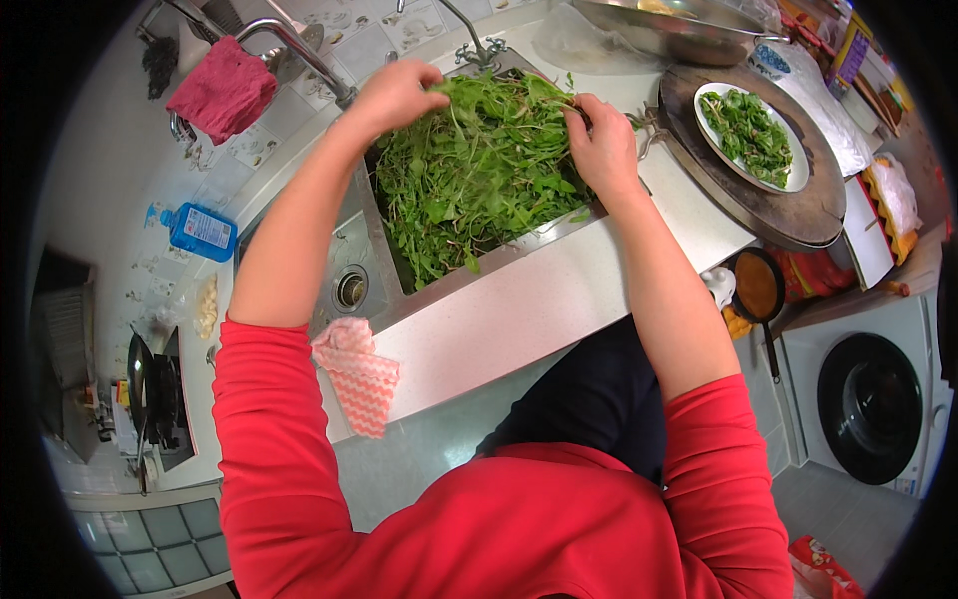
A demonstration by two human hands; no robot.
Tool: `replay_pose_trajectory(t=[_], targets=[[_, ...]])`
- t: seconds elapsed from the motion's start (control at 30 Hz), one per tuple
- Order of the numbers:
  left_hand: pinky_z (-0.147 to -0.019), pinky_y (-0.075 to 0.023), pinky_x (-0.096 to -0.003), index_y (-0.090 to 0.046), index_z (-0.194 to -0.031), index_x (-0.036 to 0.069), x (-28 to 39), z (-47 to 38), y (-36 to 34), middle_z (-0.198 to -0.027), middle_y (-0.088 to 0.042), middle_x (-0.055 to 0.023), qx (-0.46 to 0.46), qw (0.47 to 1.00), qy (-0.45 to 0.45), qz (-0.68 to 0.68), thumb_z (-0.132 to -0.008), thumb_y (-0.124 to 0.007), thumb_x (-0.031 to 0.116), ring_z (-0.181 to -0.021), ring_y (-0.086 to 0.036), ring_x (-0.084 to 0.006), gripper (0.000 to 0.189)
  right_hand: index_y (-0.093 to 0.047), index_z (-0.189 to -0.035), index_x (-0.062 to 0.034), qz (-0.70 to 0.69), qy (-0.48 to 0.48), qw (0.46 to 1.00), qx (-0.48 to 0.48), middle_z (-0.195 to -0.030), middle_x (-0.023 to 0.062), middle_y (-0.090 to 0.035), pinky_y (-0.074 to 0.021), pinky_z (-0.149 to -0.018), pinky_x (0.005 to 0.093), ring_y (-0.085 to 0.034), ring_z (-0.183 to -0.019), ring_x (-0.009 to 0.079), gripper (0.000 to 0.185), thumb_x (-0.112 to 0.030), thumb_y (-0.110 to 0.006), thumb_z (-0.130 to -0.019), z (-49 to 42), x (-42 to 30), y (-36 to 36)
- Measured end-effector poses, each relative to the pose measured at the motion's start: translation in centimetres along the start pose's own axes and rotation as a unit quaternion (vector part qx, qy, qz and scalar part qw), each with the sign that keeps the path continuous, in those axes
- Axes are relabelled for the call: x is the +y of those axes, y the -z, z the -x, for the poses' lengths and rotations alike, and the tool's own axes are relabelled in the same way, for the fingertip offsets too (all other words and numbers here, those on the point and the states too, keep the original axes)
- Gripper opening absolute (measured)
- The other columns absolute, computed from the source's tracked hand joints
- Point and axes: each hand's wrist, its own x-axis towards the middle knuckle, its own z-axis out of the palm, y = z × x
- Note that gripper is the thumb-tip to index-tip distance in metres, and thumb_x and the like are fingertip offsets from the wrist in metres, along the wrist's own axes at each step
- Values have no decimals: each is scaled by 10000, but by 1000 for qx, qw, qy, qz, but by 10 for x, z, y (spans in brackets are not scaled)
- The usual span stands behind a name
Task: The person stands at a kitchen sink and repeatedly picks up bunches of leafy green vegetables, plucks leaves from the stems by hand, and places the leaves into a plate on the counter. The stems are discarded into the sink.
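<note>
A big heap of leafy greens [479,172] fills the right basin of the stainless steel sink [389,247] and rises above its rim. At the far left corner of the heap, my left hand [400,93] pinches some leaves between thumb and fingers; they are slightly blurred. My right hand [602,142] is at the heap's far right edge, with thumb and fingertips closed on thin stems. To its right, a white plate [801,168] of similar greens rests on a thick round wooden chopping board [819,202].
A chrome faucet [296,45] carries a pink cloth [224,90]. A blue pump bottle [200,230] stands left of the sink. A striped cloth [367,382] hangs over the counter's front edge. A metal basin [673,37] and plastic bag [584,45] lie behind; a small pan [757,284] hangs at right.
</note>
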Motion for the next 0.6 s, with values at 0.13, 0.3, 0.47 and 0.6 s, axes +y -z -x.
replay_pose_trajectory(t=[0.13,0.3,0.47,0.6], targets=[[-790,-469,-270,-688,-1138,35,-7,-12,44,-960,-690,34,21,990,21,139,-886,-720,313,-868,-589,-74,377,-687,-959,-47,-9,-2,1000,15,-821,212,-657,-480,-790,464,-618,-826,397,148,-162,-641,-878,-1,2,-1],[-779,-478,-303,-701,-1093,11,-27,-19,56,-898,-700,-38,77,974,-38,210,-859,-710,309,-825,-613,-128,380,-682,-952,-43,-11,-5,1000,13,-812,214,-653,-482,-782,462,-615,-824,395,144,-161,-640,-882,0,-1,0],[-715,-460,-314,-699,-1016,9,-40,-11,47,-881,-704,-48,99,979,-42,172,-901,-637,285,-747,-567,-135,305,-663,-962,-37,-27,3,1000,14,-807,209,-655,-482,-775,472,-614,-823,401,141,-154,-617,-899,1,-5,-2],[-745,-453,-301,-650,-1079,7,-12,0,35,-914,-722,-26,12,946,29,321,-982,-532,235,-786,-566,-117,274,-619,-952,-26,-71,-39,996,-27,-810,184,-664,-480,-767,475,-617,-835,396,131,-145,-572,-925,-2,0,0]])
